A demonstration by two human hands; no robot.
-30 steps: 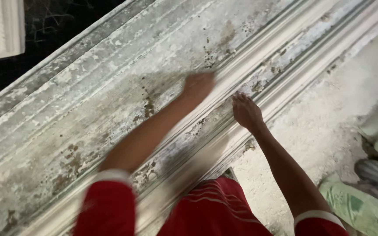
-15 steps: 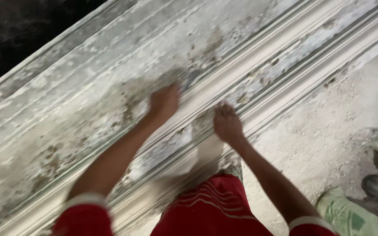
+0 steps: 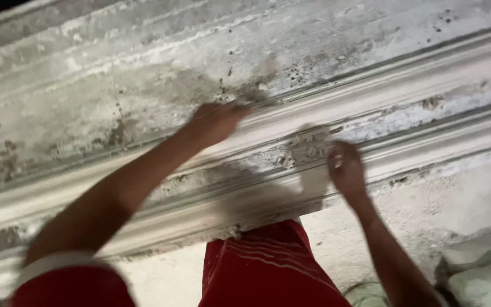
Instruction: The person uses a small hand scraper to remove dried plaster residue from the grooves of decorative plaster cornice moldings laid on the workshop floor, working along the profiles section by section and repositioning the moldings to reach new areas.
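Long grey-white plaster moulding (image 3: 143, 74) fills the frame from 9 to 3 o'clock, ridged and grooved lengthwise, blotched with dark patches and chipped spots.

Left hand (image 3: 216, 122), just left of centre, lies flat on a raised ridge. It is blurred; the fingers look held together and point toward 2 o'clock, but I cannot tell more.

Right hand (image 3: 345, 167), at about 4 o'clock from the left one, touches a lower ridge near the front edge, fingers curled loosely against a flaky white patch (image 3: 308, 142). Whether they pinch anything I cannot tell.

Red shorts (image 3: 268, 267) at 6 o'clock, dusty floor (image 3: 461, 204) at 4 o'clock, pale sacks (image 3: 481, 267) at 5 o'clock.

Judgement: the piece is likely heavy, rigid, brittle, chalky-dusty. The ridges chip easily, so grip under the thick front edge, not the thin ribs.
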